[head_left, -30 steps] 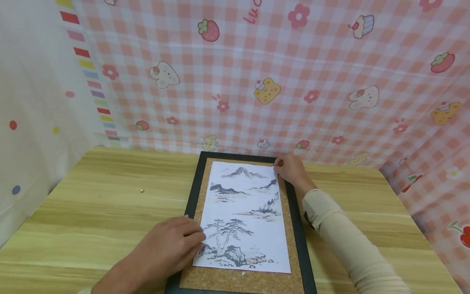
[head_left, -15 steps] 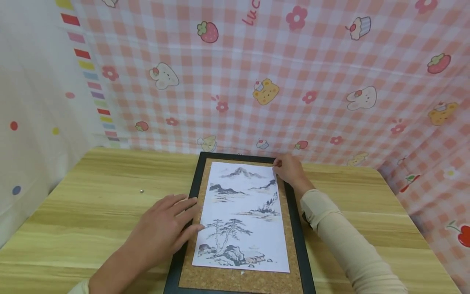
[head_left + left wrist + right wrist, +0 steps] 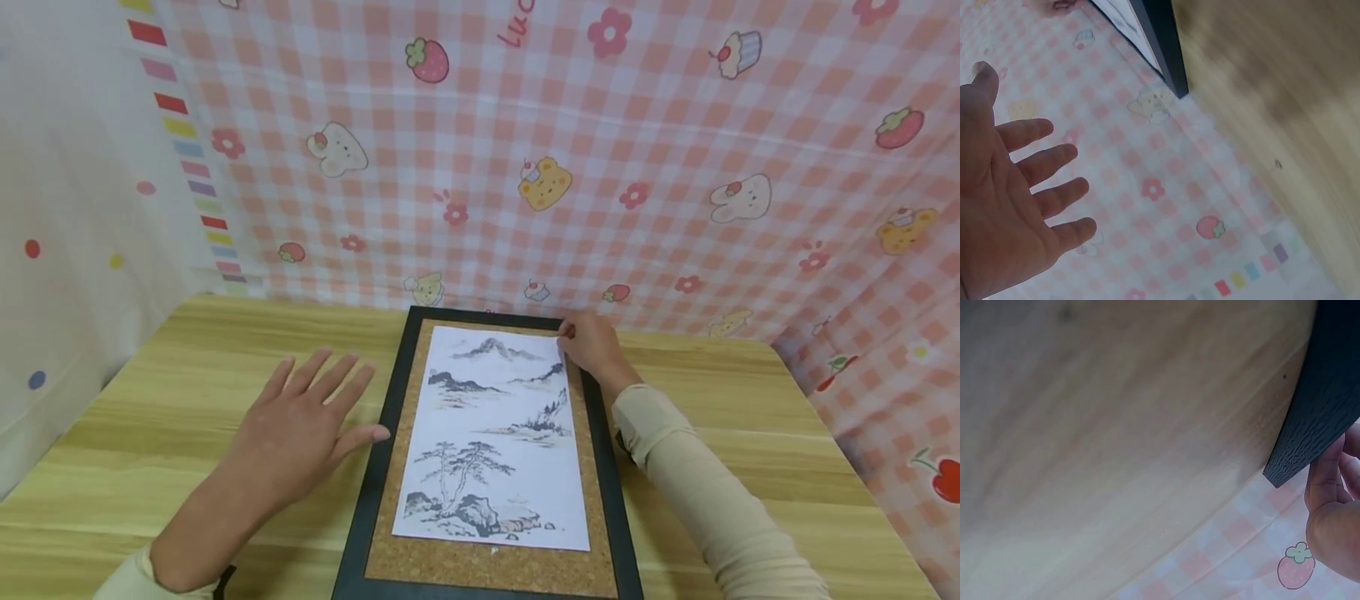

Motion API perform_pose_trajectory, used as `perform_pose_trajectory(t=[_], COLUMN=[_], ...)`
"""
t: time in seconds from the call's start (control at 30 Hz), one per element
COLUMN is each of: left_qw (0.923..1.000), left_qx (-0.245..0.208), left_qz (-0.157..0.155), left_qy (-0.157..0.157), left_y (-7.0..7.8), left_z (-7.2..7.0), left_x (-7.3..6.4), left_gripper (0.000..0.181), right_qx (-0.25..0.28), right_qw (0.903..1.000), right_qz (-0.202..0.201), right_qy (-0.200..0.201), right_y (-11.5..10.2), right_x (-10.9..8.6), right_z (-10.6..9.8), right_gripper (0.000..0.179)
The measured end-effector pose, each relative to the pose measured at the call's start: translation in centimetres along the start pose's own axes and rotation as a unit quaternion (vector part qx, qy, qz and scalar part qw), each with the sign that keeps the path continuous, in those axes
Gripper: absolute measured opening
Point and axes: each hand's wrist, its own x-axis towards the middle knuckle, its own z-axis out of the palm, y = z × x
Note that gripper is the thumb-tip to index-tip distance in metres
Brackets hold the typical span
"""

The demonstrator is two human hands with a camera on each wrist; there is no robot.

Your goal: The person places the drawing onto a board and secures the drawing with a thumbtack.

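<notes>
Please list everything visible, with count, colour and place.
paper: 1, white with grey landscape, on cork board
cork board: 1, brown, inside frame
frame: 1, black, on table
speck: 1, whitish, on cork board below paper
small piece: 1, greyish, on table, left wrist view
table: 1, light wood, under frame
checked cloth: 1 or more, pink-white, behind table
dotted cloth: 1, white, left side
wrist items: 2, dark, near sleeves
sleeves: 2, beige, lower left and right
left hand: 1, spread, left of frame
right hand: 1, curled, at paper's top right corner
</notes>
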Motion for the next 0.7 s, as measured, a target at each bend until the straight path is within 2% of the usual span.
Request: perform_pose_trajectory(t=[0.27,0.5,0.7], left_qw=[0.9974,0.9924,0.9877], left_qx=[-0.012,-0.036,-0.036], left_qz=[-0.060,-0.104,-0.133], left_qy=[-0.039,-0.054,-0.074], left_y=[-2.8,-5.0,-6.7], left_z=[-0.2,0.3,1.0], left_x=[0.1,-0.3,-0.1], left_gripper=[0.078,0.085,0.095], right_qx=[-0.004,-0.007,-0.010], right_qw=[1.0000,1.0000,0.9999], right_qz=[0.003,-0.005,0.008], right_qy=[-0.001,0.000,0.002], right_y=[-0.2,-0.2,-0.2], right_x=[0.1,0.0,0.0], right_z=[-0.1,0.2,0.2], right_gripper=[0.003,0.007,0.004])
